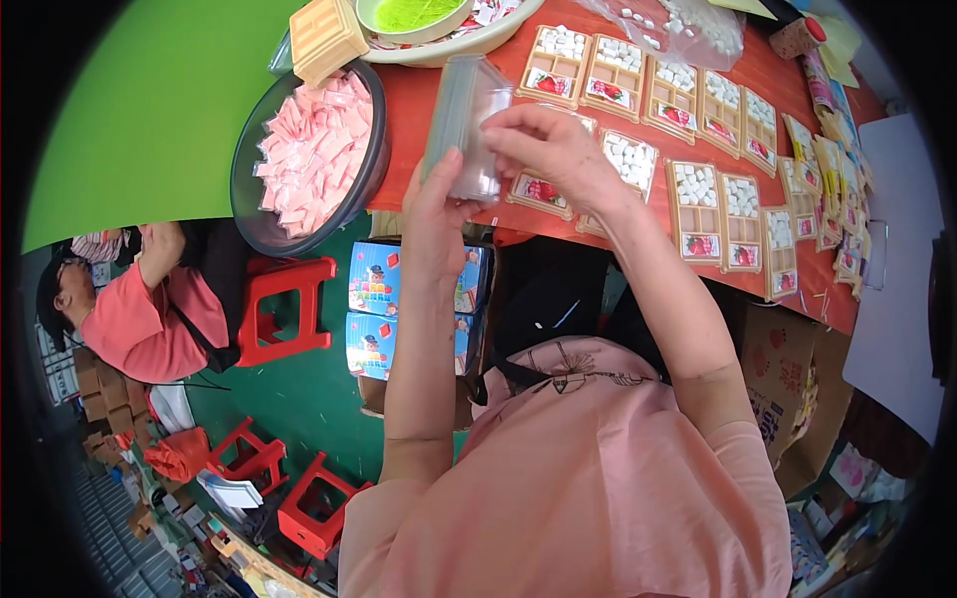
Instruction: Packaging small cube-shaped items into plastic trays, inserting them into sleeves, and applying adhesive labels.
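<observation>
Clear plastic stack (461, 125), seemingly nested covers, held up over the red tabletop (404, 110), towards its near edge, left of the tray rows. Left hand (436, 204) clamped on the stack's lower end, thumb on the left face, fingers wrapping the bottom. Right hand (548, 149) comes in from the right, fingertips bunched at the stack's right side about midway up; cannot tell whether a single sheet is pinched there or the surface only touched. Key relation, by my judgement: stack's long axis runs roughly away from the wearer, near edge towards far edge, leaning a little right at the top; right fingers meet it from the side, across that axis. Left hand nearer the low end, right hand nearer the trays. Closest is a partly hidden tray (540, 191) with a strawberry-print packet, just right of the stack, by the tabletop's near edge. Black basin (376, 149) of pink packets (311, 149) at the tabletop's left end, apart from both hands.
</observation>
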{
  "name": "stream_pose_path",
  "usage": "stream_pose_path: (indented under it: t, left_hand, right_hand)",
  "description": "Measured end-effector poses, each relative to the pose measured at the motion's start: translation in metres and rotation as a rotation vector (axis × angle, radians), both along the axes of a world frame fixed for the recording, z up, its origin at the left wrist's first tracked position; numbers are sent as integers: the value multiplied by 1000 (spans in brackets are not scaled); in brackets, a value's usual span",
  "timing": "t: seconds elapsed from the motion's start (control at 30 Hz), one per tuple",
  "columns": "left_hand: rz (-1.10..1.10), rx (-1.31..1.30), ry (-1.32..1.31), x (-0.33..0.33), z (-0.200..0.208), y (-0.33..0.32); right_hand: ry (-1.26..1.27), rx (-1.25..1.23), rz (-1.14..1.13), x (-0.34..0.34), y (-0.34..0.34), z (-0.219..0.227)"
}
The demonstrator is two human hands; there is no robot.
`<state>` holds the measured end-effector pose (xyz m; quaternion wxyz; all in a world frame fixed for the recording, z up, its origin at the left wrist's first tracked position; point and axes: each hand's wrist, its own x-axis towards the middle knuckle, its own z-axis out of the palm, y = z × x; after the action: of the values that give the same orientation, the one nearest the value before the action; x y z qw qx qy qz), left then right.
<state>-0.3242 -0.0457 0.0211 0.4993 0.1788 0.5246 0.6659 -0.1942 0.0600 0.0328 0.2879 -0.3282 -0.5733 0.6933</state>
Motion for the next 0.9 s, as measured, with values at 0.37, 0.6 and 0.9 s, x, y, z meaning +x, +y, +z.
stream_pose_path:
  t: [0.37, 0.6, 0.9]
  left_hand:
    - [-51, 61, -77, -1, -1, -7]
    - [-51, 86, -22, -12, -2, -5]
    - [349, -16, 1261, -19, -47, 15]
  right_hand:
    - [330, -561, 141, -13, -3, -19]
    - [330, -494, 71, -25, -8, -16]
    - [52, -117, -118, -7, 11, -20]
